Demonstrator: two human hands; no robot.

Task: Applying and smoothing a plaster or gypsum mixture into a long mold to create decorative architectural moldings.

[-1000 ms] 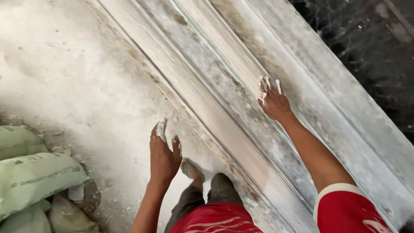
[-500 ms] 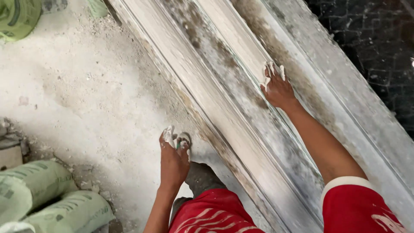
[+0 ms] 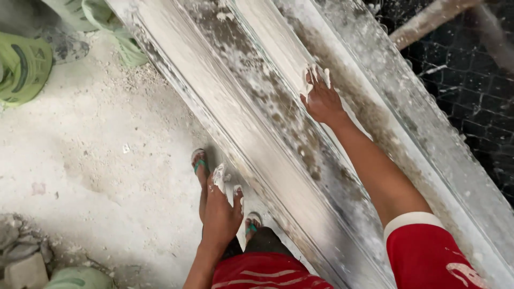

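A long moulded slab (image 3: 278, 144) of white plaster runs slantwise across the view, ridged along its length and smeared with wet grey-white paste. The person's right hand (image 3: 321, 99) lies flat on one of its middle ridges — fingers spread and pointing up the slab, coated in white, palm pressed to the surface and pinching nothing. The arm stretches back to a red sleeve (image 3: 433, 254) with a white band at its edge.

The left hand (image 3: 222, 211) hangs off the slab, just beside its near edge and above the dusty floor (image 3: 107, 160). Its fingers are loosely apart and caked with plaster; it holds nothing that I can see and touches nothing. Beneath it show the person's feet in green-strapped sandals (image 3: 199, 163), one near the slab's edge, the other partly hidden behind the wrist. Red shorts (image 3: 267, 273) with pale stripes fill the bottom of the view.

Off to the upper left lie green sacks (image 3: 24, 64), dusted grey. A heap of rubble (image 3: 21, 251) sits in the lower left corner, with another green sack (image 3: 80, 278) beside it. Past the far side of the slab there is dark wire mesh (image 3: 466, 96) — a pale bar (image 3: 428, 21) crosses it near the top.
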